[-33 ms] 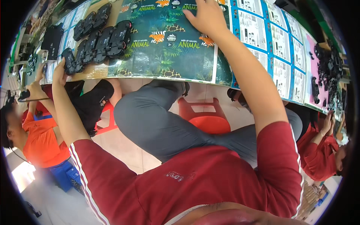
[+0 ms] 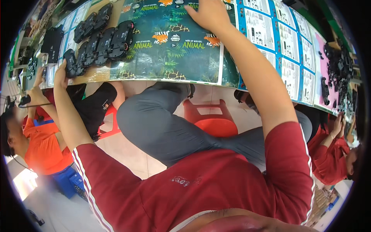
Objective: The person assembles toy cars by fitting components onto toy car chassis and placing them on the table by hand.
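Black toy car bases (image 2: pixel 101 45) lie wheels-up in two rows at the left of the table. My left hand (image 2: pixel 60 76) is at the near left end of the closer row, its fingers closed against the side of the end toy car base (image 2: pixel 70 63); part of the grip is hidden. My right hand (image 2: pixel 210 16) rests palm down, thumb spread, over the far part of a dark green printed sheet (image 2: pixel 154 62) with animal and leaf pictures. Its fingertips are cut off by the upper edge of the picture. Nothing shows in that hand.
Blue-and-white printed sheets (image 2: pixel 286 69) cover the table's right part. Beyond them, small black parts (image 2: pixel 340 73) lie heaped on a pink surface. A black box-like piece (image 2: pixel 52 44) stands far left. A person in orange (image 2: pixel 46 143) sits left, another in red (image 2: pixel 328 158) right. A red stool (image 2: pixel 212 120) stands below.
My right hand has slid slightly away and to the left over the green sheet. My left hand stays at the end toy car base.
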Demonstrator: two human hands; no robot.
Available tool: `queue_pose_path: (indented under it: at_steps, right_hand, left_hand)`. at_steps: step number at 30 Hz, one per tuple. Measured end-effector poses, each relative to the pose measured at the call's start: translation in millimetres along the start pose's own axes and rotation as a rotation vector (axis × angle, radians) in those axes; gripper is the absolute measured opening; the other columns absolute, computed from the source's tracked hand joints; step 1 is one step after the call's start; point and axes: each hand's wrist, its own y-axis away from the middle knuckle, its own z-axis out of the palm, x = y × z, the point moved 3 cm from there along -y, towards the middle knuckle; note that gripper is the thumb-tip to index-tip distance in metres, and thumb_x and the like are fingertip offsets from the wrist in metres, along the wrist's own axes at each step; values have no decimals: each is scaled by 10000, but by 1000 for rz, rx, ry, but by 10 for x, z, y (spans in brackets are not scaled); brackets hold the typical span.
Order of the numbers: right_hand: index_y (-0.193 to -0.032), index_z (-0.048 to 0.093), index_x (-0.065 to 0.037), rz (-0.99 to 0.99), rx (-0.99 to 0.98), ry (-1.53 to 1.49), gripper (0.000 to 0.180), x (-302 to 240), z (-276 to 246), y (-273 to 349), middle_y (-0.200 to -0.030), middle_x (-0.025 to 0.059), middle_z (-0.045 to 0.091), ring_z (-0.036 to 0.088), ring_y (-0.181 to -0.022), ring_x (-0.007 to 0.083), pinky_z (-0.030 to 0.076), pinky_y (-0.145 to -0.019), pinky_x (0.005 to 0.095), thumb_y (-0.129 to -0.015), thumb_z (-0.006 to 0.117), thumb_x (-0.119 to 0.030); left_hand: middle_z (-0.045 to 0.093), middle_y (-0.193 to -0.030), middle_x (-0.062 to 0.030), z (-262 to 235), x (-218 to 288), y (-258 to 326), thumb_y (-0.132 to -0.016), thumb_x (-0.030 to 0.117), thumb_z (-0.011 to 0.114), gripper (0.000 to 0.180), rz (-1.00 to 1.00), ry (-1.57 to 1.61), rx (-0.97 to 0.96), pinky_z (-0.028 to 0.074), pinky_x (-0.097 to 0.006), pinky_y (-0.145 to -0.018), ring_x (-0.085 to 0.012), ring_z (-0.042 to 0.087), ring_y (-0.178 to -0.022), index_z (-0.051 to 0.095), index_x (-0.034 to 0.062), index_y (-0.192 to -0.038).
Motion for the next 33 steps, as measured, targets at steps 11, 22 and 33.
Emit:
queue_pose_path:
  at_steps: [11,22,33]
  right_hand:
    - [-1146,701,-66,-147,109,10,374,213,619,-702,-1181,151,639,648,-1106,329,548,-923,466,-914,727,-358]
    - [-992,655,-16,633,687,-1061,206,752,-493,726,-861,139,692,710,-794,266,562,-731,387,-919,743,-188]
    - [-1236,658,1,350,177,-46,465,1268,-1864,1879,-1247,219,602,632,-1063,365,515,-961,437,-851,782,-230]
  left_hand:
    - [639,-1367,-139,-162,111,-140,-1059,309,534,491,157,-8,33,457,-374,-1076,-237,609,-1241,600,-58,-1378]
    - [617,-1353,-113,-583,309,86,-1097,363,424,482,520,-193,140,439,-366,-1084,-245,591,-1252,577,16,-1394]
    - [711,-1096,-119,2439,1431,2471,-991,172,673,241,1221,-357,154,510,-310,-854,-212,660,-960,724,2,-1154]
